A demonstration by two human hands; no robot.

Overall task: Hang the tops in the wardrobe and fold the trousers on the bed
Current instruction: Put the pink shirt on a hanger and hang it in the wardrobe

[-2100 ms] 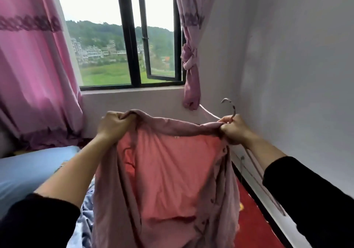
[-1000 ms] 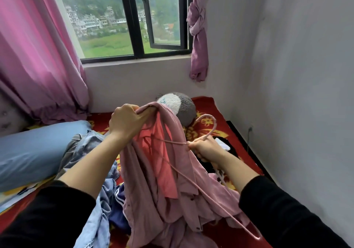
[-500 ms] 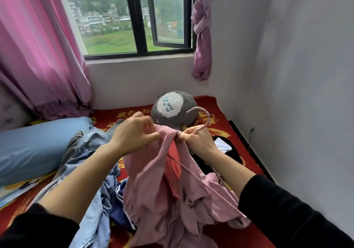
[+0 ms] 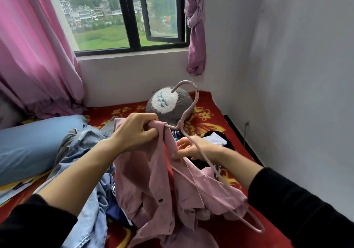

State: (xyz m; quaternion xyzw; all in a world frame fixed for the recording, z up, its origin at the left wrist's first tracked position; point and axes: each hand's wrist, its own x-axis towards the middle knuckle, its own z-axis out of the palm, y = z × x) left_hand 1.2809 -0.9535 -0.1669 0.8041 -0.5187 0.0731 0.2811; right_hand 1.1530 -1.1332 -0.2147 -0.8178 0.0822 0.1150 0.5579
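Left hand (image 4: 138,130) grips pink shirt (image 4: 153,180) against hanger (image 4: 189,108).

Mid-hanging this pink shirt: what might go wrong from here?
1. The hanger's lower arm juts outside the pink shirt, so the shirt may slip off once lifted.
2. The shirt's hem lies bunched against the denim pile; lifting could drag clothes along.
3. Only the left hand's grip holds the collar up.

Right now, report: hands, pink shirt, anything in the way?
Left hand grips pink corduroy shirt at collar, on thin pink hanger. Right hand pinches shirt edge. Shirt bunched on bed, not yet hung. Blue denim heap beside it.
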